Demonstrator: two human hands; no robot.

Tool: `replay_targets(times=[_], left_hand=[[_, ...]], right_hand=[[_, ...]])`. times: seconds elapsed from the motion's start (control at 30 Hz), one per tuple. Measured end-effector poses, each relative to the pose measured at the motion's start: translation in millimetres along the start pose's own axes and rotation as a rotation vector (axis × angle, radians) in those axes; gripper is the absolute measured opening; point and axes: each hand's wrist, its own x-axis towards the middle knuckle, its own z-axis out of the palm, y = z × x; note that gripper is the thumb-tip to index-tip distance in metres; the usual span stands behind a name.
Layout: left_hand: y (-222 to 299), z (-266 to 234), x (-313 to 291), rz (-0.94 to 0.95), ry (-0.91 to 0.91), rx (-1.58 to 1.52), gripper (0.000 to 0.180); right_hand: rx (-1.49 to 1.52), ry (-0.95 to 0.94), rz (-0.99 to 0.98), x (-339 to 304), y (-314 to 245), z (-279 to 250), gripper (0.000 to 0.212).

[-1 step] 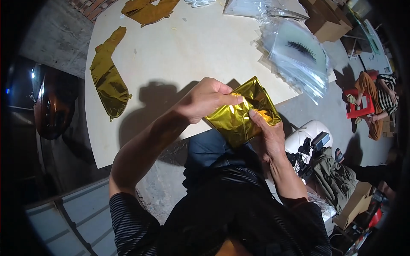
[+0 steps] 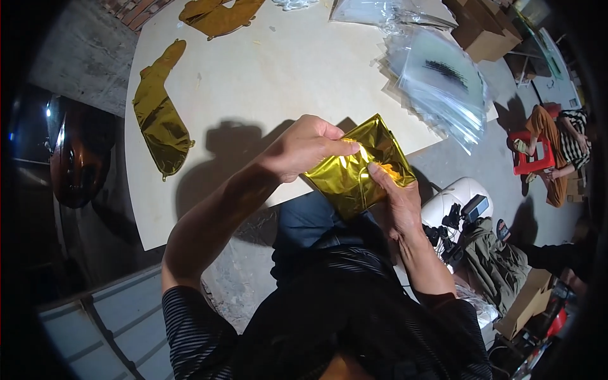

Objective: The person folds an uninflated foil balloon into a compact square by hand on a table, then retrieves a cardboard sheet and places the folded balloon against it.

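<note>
A shiny gold foil balloon (image 2: 345,189), folded into a flat square packet, is held between both hands over the near edge of the table. My left hand (image 2: 309,149) grips its upper left edge, with the thumb lying across the top. At the lower right side my right hand (image 2: 403,204) pinches the packet, thumb pressed on the foil and fingers hidden beneath. Another gold foil balloon (image 2: 161,120), flat and bent in shape, lies on the table to the left. Part of a further gold foil balloon (image 2: 221,18) lies at the far edge.
The pale table (image 2: 278,76) carries a fanned stack of clear plastic bags (image 2: 437,69) at the right, with more clear packaging (image 2: 364,11) behind. Beyond stands a cardboard box (image 2: 484,31). A white rounded seat (image 2: 459,196) is on my right. Farther right, a person sits near a red stool (image 2: 524,166).
</note>
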Motion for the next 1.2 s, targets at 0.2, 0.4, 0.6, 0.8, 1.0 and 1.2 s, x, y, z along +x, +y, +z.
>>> replay_targets(times=[0.2,0.4,0.6,0.8,1.0,1.2], left_hand=[[-3,1,8,-0.022,-0.064,-0.115,0.031],[10,-19,-2,-0.094,-0.165,0.291,0.040],[6,-21,-4,-0.082,-0.168,0.126,0.043],[11,-25,-7,-0.019,-0.168,0.174,0.051],[-2,-34,-14,0.255,-0.108,0.171,0.048],[-8,-15,-16,0.181,0.053,0.150,0.038]], right_hand=[[0.015,0.042,0.001,4,14,-6,0.041],[0.085,0.085,-0.006,10,17,-15,0.041],[0.094,0.050,0.009,12,16,-20,0.043],[0.146,0.035,-0.059,16,13,-20,0.048],[0.183,0.125,-0.087,15,1,-23,0.040],[0.249,0.074,-0.119,19,5,-24,0.041]])
